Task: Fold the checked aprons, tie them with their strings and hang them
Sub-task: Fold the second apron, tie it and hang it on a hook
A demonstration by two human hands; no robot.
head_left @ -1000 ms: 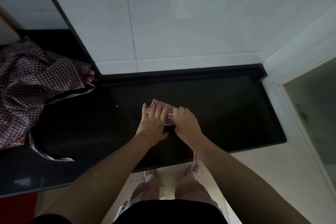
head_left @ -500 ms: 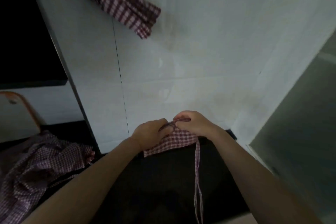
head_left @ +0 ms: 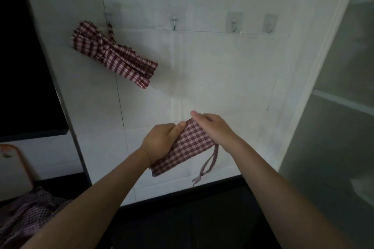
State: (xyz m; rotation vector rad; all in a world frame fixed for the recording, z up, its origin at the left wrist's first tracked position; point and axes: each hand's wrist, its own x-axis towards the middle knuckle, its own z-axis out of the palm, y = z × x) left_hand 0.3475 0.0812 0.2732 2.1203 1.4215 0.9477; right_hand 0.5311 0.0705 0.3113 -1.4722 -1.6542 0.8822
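We have a single view, taken from a camera worn on the person's head. It looks forward and a little down along both outstretched forearms, facing a white tiled wall (head_left: 222, 79) at close range. The wide lens bends the wall's edges. The left hand (head_left: 159, 141) and right hand (head_left: 214, 127) sit near the middle of the picture, close to us. Four hooks (head_left: 234, 22) line the upper wall, and a dark counter (head_left: 192, 218) crosses the bottom edge. No second view overlaps this one.
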